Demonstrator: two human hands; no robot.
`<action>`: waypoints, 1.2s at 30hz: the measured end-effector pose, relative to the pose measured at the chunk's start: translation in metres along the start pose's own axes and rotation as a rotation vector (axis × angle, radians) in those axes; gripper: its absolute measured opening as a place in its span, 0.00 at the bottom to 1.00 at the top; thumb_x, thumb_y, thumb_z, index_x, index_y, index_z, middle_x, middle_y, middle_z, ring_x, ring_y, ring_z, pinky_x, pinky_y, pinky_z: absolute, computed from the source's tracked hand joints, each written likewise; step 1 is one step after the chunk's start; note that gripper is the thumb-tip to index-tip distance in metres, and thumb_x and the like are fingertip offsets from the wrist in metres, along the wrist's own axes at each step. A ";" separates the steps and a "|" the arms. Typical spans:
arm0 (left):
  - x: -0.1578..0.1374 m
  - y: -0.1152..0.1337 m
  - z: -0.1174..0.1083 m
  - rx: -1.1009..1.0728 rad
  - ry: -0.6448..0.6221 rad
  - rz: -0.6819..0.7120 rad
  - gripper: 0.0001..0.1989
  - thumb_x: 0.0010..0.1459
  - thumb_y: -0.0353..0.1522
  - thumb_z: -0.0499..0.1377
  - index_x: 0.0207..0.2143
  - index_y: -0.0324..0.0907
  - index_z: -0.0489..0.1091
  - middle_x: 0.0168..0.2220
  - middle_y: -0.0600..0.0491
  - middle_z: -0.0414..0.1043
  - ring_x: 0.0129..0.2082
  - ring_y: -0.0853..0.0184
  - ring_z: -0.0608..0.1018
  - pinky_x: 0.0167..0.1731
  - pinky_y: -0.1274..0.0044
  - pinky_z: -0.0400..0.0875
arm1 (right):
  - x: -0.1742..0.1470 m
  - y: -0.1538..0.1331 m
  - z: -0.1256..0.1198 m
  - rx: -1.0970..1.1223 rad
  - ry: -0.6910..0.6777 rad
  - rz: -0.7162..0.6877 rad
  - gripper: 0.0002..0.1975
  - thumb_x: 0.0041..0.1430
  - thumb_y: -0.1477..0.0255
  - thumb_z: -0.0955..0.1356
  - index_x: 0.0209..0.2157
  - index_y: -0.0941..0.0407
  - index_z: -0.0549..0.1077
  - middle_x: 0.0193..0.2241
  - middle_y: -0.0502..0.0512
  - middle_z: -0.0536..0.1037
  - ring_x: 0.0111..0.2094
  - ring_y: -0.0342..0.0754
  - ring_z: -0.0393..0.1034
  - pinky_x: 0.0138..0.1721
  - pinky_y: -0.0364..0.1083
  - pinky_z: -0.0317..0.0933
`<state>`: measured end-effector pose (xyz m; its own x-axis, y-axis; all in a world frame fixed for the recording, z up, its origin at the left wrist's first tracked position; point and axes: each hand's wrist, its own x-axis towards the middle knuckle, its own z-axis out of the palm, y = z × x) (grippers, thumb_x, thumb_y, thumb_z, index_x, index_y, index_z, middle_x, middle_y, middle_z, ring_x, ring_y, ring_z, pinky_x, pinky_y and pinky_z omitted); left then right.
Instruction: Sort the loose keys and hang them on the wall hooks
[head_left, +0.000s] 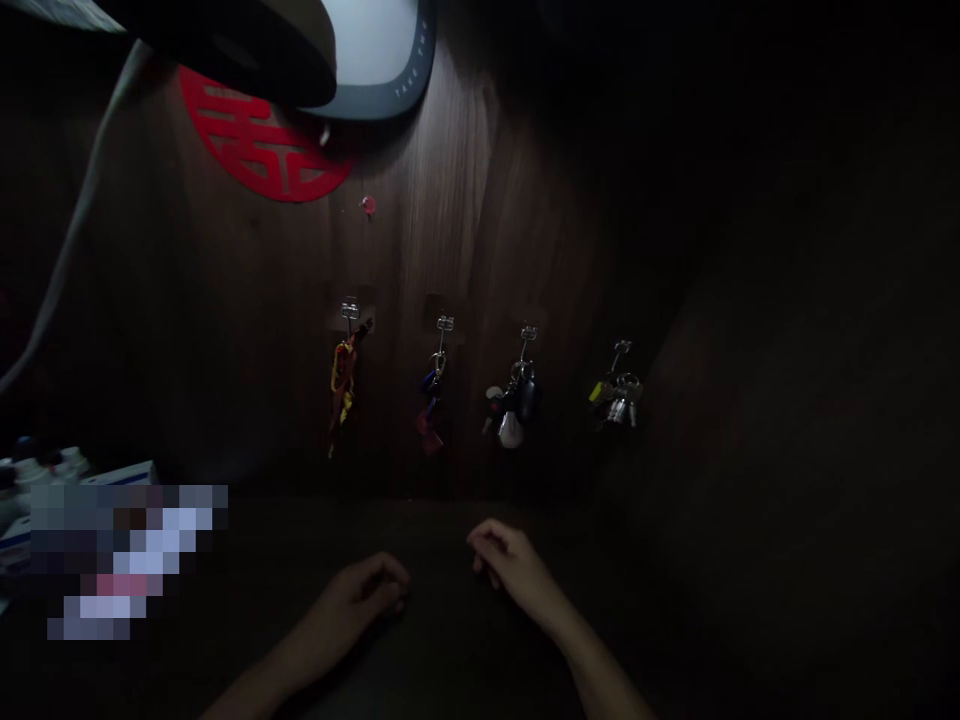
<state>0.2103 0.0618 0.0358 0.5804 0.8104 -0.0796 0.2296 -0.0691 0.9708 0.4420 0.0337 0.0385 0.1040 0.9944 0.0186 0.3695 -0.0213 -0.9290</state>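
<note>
My left hand (369,592) rests low in the view over a dark surface, its fingers curled in and no object showing in them. To its right, and apart from it, my right hand (511,562) is likewise loosely closed with nothing visible in it. Beyond both hands, several sets hang from metal hooks on a wood-grain panel: a red and yellow braided cord (343,378), a bunch with blue and red parts (432,405), a key bunch with a black fob (528,397), and keys with a yellow tag (622,400). Neither hand touches them.
A red paper cut-out (281,180) is on the panel, partly behind a cap (375,105) at the top. A pale cable (82,215) runs down the left. White bottles (31,472) and boxes stand lower left, beside a blurred-out patch. The right side is very dark.
</note>
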 end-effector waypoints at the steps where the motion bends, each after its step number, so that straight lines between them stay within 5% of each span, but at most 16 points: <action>1: 0.000 0.000 0.000 0.000 0.001 -0.003 0.11 0.53 0.40 0.55 0.30 0.43 0.70 0.25 0.57 0.67 0.29 0.67 0.68 0.32 0.78 0.61 | -0.002 0.003 0.003 -0.059 -0.053 -0.003 0.11 0.55 0.64 0.64 0.29 0.58 0.72 0.18 0.46 0.70 0.18 0.39 0.59 0.21 0.39 0.50; 11: 0.000 -0.002 -0.001 -0.002 -0.016 -0.011 0.11 0.53 0.40 0.56 0.31 0.42 0.71 0.26 0.58 0.68 0.29 0.68 0.70 0.32 0.78 0.62 | -0.008 0.005 0.014 -0.460 -0.079 -0.089 0.09 0.56 0.71 0.61 0.28 0.54 0.73 0.23 0.48 0.74 0.26 0.44 0.67 0.27 0.40 0.52; 19: -0.004 -0.002 0.004 0.178 -0.042 0.101 0.10 0.55 0.37 0.54 0.31 0.44 0.74 0.30 0.56 0.72 0.33 0.66 0.71 0.35 0.79 0.62 | -0.017 -0.004 0.016 -0.460 -0.196 -0.092 0.07 0.53 0.74 0.63 0.29 0.53 0.73 0.23 0.47 0.73 0.25 0.42 0.66 0.25 0.39 0.50; 28: -0.018 0.017 -0.006 -0.050 -0.206 -0.027 0.07 0.46 0.36 0.63 0.29 0.44 0.76 0.18 0.62 0.56 0.21 0.73 0.58 0.23 0.80 0.52 | -0.030 -0.020 0.003 0.041 -0.561 0.009 0.07 0.46 0.73 0.70 0.32 0.55 0.77 0.12 0.40 0.62 0.14 0.35 0.53 0.18 0.37 0.47; 32: -0.028 0.010 -0.023 -0.435 -0.220 0.006 0.12 0.41 0.39 0.67 0.31 0.47 0.76 0.15 0.63 0.53 0.16 0.75 0.54 0.19 0.81 0.49 | -0.036 -0.015 -0.012 0.458 -0.559 -0.079 0.16 0.41 0.65 0.75 0.36 0.50 0.78 0.09 0.39 0.60 0.10 0.33 0.48 0.16 0.37 0.45; 36: -0.039 0.000 -0.046 -0.916 -0.129 0.217 0.25 0.37 0.39 0.70 0.41 0.58 0.74 0.15 0.64 0.46 0.15 0.76 0.51 0.18 0.82 0.50 | -0.035 0.000 -0.026 0.894 -0.468 -0.355 0.28 0.41 0.58 0.74 0.47 0.34 0.69 0.05 0.35 0.51 0.07 0.33 0.39 0.12 0.35 0.41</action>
<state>0.1517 0.0563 0.0492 0.6329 0.7592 0.1522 -0.5639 0.3172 0.7625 0.4622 -0.0034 0.0470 -0.3111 0.8738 0.3738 -0.5213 0.1719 -0.8359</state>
